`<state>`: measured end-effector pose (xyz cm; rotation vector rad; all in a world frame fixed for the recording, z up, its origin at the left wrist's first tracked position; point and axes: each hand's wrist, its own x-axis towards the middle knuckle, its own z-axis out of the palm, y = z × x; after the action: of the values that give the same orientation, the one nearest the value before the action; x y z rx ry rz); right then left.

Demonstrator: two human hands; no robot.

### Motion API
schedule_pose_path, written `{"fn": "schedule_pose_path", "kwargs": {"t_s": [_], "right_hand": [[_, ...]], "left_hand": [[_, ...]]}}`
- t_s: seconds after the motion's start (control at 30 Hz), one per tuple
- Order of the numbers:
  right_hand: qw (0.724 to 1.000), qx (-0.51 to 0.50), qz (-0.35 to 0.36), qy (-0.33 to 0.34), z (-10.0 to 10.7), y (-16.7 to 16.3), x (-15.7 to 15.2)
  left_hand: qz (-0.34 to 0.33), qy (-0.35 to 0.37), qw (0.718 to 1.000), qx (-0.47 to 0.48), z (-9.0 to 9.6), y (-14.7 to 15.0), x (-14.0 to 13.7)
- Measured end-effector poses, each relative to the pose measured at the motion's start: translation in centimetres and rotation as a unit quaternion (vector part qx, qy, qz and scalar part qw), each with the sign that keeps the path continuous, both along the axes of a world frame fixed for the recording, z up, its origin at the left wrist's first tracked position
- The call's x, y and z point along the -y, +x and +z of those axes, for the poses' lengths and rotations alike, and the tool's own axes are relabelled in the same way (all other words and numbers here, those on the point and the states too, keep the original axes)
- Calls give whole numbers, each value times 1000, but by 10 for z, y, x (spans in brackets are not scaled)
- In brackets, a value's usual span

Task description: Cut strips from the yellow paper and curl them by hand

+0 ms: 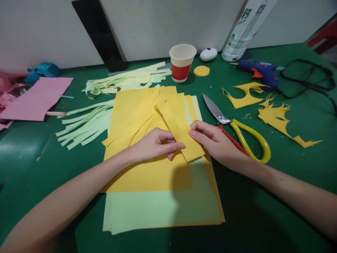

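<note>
A yellow paper strip is held slantwise between my two hands. My left hand pinches its left edge with thumb and fingers, and my right hand grips its right edge. Below them lie yellow sheets with loose yellow strips on top. Pale green sheets show from underneath the yellow ones. Just right of my right hand rest scissors with one red and one yellow handle, their blades nearly closed and pointing away.
Behind the sheets stands a red-and-white paper cup beside a yellow paper disc. A blue glue gun with a black cord and yellow scraps lie right. Green fringed strips and pink paper are left. A white bottle leans at the wall.
</note>
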<state>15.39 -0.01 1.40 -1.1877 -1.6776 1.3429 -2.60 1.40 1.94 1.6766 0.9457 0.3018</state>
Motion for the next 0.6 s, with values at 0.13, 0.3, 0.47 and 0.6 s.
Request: {"fn": "schedule_pose_path", "kwargs": {"t_s": [0.13, 0.3, 0.47, 0.6], "right_hand": [[1000, 17, 18, 1, -1, 1, 1], [1000, 24, 4, 3, -1, 1, 1], [1000, -3, -10, -15, 1, 0, 1], [999, -13, 1, -30, 3, -1, 2]], "left_hand": [[-19, 6, 1000, -13, 1, 0, 1], [5, 15, 1000, 8, -1, 1, 0], [31, 16, 999, 26, -1, 1, 0], [6, 1, 1000, 9, 1, 0, 0]]}}
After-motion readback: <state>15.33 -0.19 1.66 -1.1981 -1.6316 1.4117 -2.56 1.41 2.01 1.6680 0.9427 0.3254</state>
